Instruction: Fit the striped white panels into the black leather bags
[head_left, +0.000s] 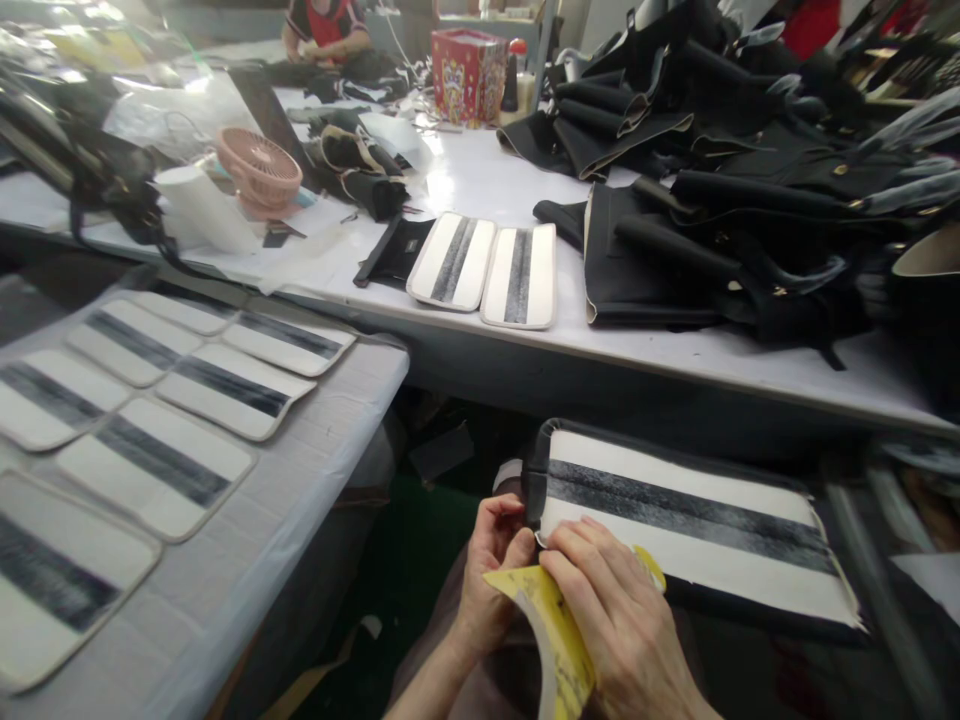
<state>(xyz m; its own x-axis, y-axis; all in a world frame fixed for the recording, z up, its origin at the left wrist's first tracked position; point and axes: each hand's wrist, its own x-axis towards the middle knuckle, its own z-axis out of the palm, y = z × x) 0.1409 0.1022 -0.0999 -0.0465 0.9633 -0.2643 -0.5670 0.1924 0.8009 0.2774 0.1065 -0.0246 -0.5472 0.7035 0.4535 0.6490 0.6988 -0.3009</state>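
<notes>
A cream panel [675,500] with a dark stripe down its middle lies at an angle in front of me, framed by a black leather-like edge [534,480]. At its near left corner my left hand [491,570] has its fingers curled and closed round the black edge. My right hand [611,600] bends over the same corner, fingertips pressing on the panel. Under its palm is a curved yellow piece [559,625] with dark marks, its end sticking out on the other side of the hand. What lies beneath the fingertips is hidden.
Several similar striped panels [161,465] lie on the side table at left. Two more [519,275] rest on the white worktable [480,165]. Black bags [675,250] pile up at right. A pink fan [259,165], a white roll [206,210] and a red box [469,78] stand beyond. Another person [328,30] sits far back.
</notes>
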